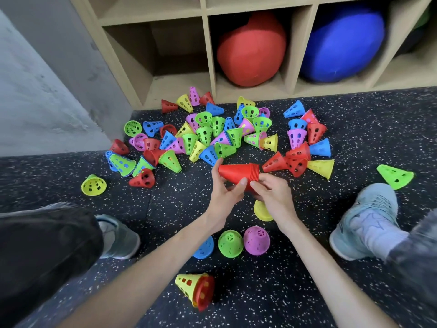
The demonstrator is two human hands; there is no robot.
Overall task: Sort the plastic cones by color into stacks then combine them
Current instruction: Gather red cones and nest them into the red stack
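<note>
A stack of red cones lies sideways between both hands above the floor. My left hand grips its narrow end, thumb on the near side. My right hand holds the wide rims. A big pile of loose perforated cones in red, green, blue, yellow and pink covers the floor beyond. Close to me stand a blue cone, a green cone, a pink cone and a yellow cone, partly hidden by my right wrist. A yellow cone nested with a red one lies nearest.
A wooden cubby shelf stands behind the pile, holding a red ball and a blue ball. A grey wall is on the left. My shoes and knees flank the speckled floor.
</note>
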